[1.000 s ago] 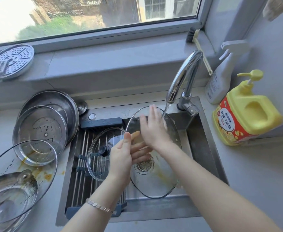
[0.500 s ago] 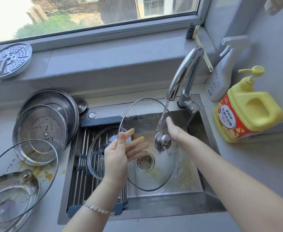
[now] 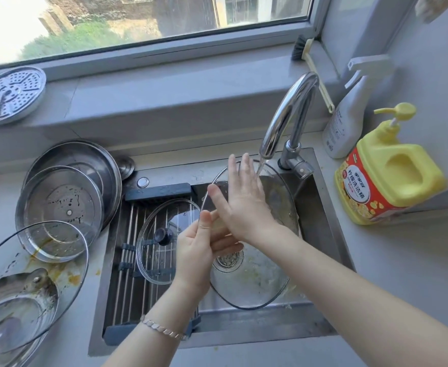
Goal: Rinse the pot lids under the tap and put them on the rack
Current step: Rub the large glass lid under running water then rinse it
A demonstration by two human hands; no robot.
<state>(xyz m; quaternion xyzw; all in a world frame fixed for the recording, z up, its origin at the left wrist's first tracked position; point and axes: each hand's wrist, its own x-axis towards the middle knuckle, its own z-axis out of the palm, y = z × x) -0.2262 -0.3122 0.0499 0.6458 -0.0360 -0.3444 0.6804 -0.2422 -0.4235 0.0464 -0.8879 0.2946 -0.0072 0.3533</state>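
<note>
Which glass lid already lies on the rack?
The small glass lid with the dark knob, flat on the rack. The larger one is held under the tap; a third sits stained on the counter.

From my remote seat I find one legible text: on the yellow pump bottle (image 3: 392,178) at the right of the sink, a red label (image 3: 355,192) carries Chinese characters in a white circle, seemingly "柠檬洗洁精"; the smaller line above blurs. The white spray bottle (image 3: 346,123) behind it bears unreadably small dark print.

Left hand (image 3: 196,256) pinches lid (image 3: 253,286), right hand (image 3: 244,207) presses
</note>
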